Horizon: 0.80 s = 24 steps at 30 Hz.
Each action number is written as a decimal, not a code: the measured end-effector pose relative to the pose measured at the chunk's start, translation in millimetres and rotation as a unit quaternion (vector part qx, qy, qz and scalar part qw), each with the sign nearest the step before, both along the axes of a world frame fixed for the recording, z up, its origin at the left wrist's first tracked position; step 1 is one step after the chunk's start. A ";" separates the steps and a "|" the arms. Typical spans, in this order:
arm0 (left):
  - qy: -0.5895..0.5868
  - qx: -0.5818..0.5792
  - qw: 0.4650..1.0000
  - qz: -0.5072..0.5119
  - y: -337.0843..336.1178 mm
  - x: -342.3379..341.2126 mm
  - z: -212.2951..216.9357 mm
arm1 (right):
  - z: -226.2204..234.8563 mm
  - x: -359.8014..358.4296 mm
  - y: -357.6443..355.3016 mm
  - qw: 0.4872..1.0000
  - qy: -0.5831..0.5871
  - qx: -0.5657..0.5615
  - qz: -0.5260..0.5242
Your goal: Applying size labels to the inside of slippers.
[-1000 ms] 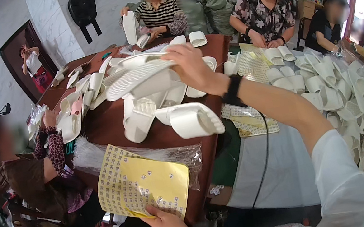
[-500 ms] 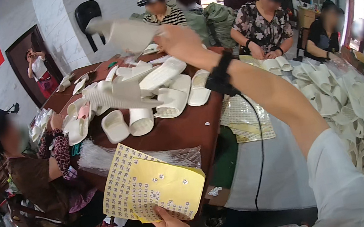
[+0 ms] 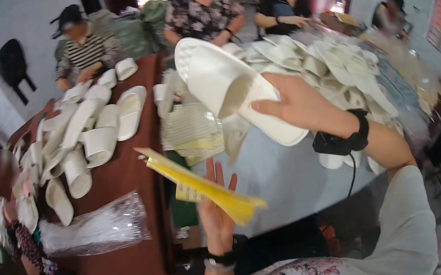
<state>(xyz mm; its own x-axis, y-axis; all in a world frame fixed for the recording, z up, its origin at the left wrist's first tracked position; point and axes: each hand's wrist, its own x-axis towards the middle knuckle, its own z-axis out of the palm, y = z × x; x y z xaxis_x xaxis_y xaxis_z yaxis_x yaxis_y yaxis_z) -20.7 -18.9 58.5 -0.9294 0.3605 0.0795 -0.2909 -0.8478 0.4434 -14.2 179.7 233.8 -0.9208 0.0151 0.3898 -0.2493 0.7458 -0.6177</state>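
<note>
My right hand (image 3: 295,103) grips a white slipper (image 3: 217,82) by its heel end, lifted in front of me with the toe pointing up and left. A second pale slipper (image 3: 236,135) hangs just below it, partly hidden and blurred. Low in the middle, my left hand (image 3: 217,222) holds yellow sticker sheets (image 3: 205,184), seen nearly edge-on, between thumb and fingers. Some fingers stick up behind the sheets; the grip itself is partly covered.
White slippers (image 3: 81,123) lie heaped on the brown table (image 3: 126,200) at left, beside a clear bag of thin strands (image 3: 95,227). More slippers (image 3: 330,63) pile up at right on the grey table (image 3: 281,185). Flat yellowish sheets (image 3: 193,130) lie between. Several people sit around.
My view has turned right. My right hand has swung from the left heap toward the grey table, carrying slippers. The sticker sheets in my left hand have tipped from face-on to nearly edge-on.
</note>
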 end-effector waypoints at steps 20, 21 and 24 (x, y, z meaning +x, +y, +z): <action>-0.084 -0.104 0.991 0.018 46.8 -53.1 -47.8 | -136.0 131.7 64.1 0.980 -0.161 -0.022 -0.112; -0.062 -0.143 0.987 0.039 36.9 -56.6 -52.9 | -139.0 128.3 61.9 0.987 -0.145 -0.004 -0.064; 0.011 -0.098 0.991 0.090 4.8 -40.4 -47.4 | -151.2 110.9 79.6 0.983 -0.180 0.023 0.007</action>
<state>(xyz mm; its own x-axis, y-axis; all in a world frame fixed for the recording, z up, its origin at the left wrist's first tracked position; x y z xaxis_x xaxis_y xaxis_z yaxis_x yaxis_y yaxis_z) -61.1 -14.1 11.1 -0.9789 0.1995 0.0451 -0.1313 -0.7821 0.6092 96.7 259.3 82.5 -0.9992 -0.0078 0.0394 -0.0310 0.7734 -0.6331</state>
